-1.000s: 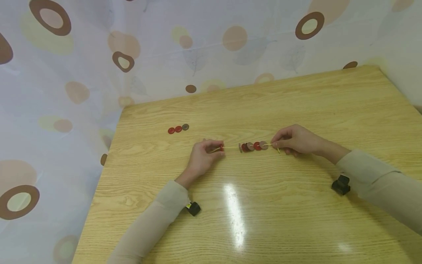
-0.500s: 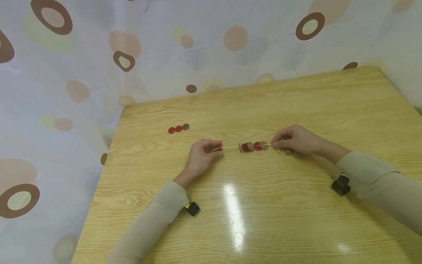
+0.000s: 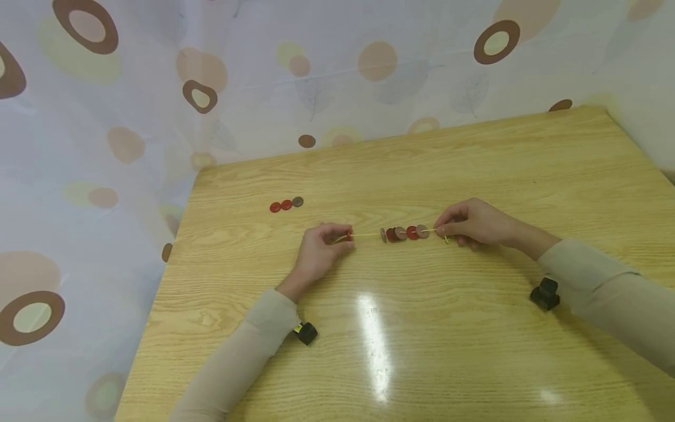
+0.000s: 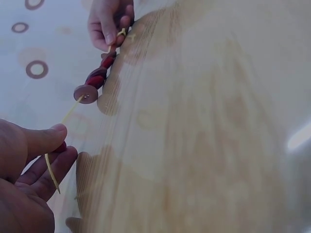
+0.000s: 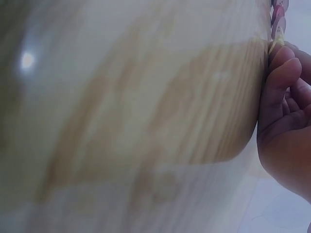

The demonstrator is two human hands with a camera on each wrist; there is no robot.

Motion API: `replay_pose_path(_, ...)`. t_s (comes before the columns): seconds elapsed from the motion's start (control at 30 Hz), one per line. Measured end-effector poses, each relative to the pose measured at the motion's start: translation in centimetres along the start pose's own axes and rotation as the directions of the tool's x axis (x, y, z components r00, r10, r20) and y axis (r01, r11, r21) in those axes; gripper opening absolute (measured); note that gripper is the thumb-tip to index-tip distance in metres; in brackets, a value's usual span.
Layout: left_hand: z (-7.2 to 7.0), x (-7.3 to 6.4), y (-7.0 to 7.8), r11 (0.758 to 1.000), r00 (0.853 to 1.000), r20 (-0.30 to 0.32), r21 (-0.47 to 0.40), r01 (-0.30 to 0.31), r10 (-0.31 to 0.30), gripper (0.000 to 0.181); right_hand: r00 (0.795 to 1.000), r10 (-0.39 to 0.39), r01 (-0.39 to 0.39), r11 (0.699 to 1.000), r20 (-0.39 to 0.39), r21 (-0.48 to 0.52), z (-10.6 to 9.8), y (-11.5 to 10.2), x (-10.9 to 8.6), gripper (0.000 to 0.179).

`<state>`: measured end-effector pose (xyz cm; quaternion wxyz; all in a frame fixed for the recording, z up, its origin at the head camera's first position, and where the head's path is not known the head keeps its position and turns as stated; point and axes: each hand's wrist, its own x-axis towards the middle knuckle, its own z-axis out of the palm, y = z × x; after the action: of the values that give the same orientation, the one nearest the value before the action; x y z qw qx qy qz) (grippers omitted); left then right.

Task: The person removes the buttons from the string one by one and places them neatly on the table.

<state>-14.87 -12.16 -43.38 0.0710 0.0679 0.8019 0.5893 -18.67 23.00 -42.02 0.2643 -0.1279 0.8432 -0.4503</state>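
So, button count: three loose ones lay in a touching row toward the far left of the tabletop (image 3: 448, 340), two red buttons (image 3: 286, 204) plus one gray-brown button (image 3: 297, 201). One more red button (image 3: 349, 234) was pinched between thumb and fingers of the left grip (image 3: 319, 249). One yellow cord (image 3: 366, 235) showed on both sides of it, with a short tail hanging loose. The strung buttons (image 3: 412, 232), red and brown, sat on the cord between both hands; at least five, but they overlapped too much for an exact count. The right grip (image 3: 477, 223) pinched the cord near its other end. Two black gadgets (image 3: 306, 333), one per wrist, poked out by the beige sleeves (image 3: 245, 346). Surface was shiny pale wood grain with glare, and a whitish curtain (image 3: 337, 64) with brown and peach spots hung behind.
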Motion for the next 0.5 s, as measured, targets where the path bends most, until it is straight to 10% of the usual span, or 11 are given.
replay_pose_path(0.5,-0.43,-0.26,0.16,0.999,1.000,-0.022,-0.030,0.022,-0.022,0.034,1.000,0.005,-0.005,0.999,0.017,0.033,-0.19,0.25,-0.26,0.024)
